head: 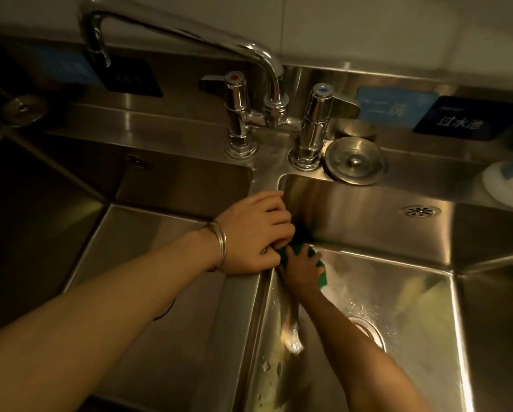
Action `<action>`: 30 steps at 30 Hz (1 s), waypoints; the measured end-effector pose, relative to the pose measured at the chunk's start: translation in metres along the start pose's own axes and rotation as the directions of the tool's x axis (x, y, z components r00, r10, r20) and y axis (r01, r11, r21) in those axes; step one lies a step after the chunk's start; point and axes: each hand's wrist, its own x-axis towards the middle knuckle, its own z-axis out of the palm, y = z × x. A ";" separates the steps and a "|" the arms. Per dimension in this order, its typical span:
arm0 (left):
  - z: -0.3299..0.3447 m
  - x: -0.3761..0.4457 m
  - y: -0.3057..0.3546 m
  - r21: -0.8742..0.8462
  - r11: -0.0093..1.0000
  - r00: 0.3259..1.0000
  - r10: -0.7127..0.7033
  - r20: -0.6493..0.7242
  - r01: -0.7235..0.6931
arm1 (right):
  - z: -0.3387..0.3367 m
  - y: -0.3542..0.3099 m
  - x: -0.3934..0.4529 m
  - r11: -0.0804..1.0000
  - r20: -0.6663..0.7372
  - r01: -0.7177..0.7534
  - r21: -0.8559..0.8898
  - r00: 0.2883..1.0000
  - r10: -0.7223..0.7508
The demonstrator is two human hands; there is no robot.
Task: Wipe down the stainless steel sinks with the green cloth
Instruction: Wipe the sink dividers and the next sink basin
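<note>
Two hands are meeting at the divider between the basins: my left hand (253, 231) is resting on the ridge with fingers curled over its edge, fingertips touching the top of the green cloth (301, 257). My right hand (301, 267) is pressing the cloth into the back-left corner of the right sink (412, 292), fingers laid over it; whether they are spread or together I cannot tell. Cloth is lying just under and ahead of my right fingers, long axis running down the divider wall toward the floor. Right hand is nearer the unwiped wet floor and drain (368, 331), so I'm judging it leads the next stroke. Faucet (267, 93) is standing well behind.
</note>
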 end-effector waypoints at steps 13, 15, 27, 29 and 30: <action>-0.002 0.002 0.001 0.003 1.000 0.999 -0.021 0.024 0.021 | -0.108 0.022 -0.027 0.925 -0.913 0.380 -0.018 0.370 -0.170; -0.001 0.001 0.000 0.008 1.000 1.000 -0.012 0.027 0.012 | -0.080 0.010 -0.014 0.959 -0.884 0.279 -0.050 0.434 -0.172; -0.006 0.000 0.004 0.024 1.000 0.999 -0.021 0.046 0.020 | 0.001 0.036 -0.052 0.917 0.183 0.364 -0.163 0.925 -0.334; -0.007 -0.002 0.010 0.034 0.999 0.998 -0.026 0.065 0.024 | 0.007 0.071 -0.085 0.835 0.248 0.487 -0.257 0.868 -0.430; -0.007 -0.005 0.015 0.032 0.999 0.997 -0.033 0.075 0.031 | 0.003 0.084 -0.088 0.832 0.292 0.473 -0.292 0.872 -0.393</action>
